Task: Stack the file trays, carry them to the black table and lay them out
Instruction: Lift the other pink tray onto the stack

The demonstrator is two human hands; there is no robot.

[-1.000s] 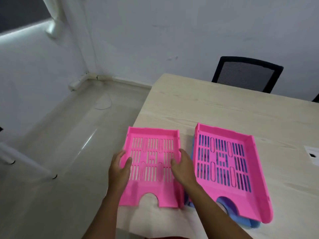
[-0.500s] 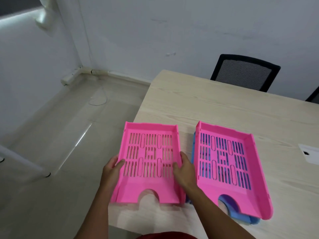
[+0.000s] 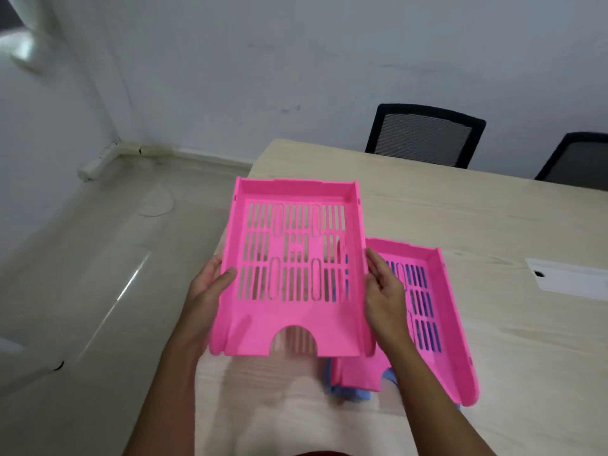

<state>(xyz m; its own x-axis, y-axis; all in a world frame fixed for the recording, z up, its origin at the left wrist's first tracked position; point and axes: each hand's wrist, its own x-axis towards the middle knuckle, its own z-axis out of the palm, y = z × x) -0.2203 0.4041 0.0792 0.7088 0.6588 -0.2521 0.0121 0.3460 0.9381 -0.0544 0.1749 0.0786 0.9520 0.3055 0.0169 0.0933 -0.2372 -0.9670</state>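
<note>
Both hands [image 3: 210, 284] apparently around pink tray [image 3: 296, 258]

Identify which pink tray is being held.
The left pink tray, gripped by left hand and right hand; the other pink tray rests on a blue one.

- Two pink file trays: held tray [image 3: 296, 258], second pink tray [image 3: 437, 311]
- One blue tray [image 3: 357, 394], partly hidden beneath
- Two chairs: near chair [image 3: 424, 134], far chair [image 3: 579, 161]
- One bench [image 3: 477, 225]
- Two hands: left hand [image 3: 207, 284], right hand [image 3: 385, 291]

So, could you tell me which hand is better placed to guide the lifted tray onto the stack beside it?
Probably the right hand: it grips the lifted tray on the edge nearest the stack and already hovers over it. The left hand holds the far edge, mainly supporting.
</note>
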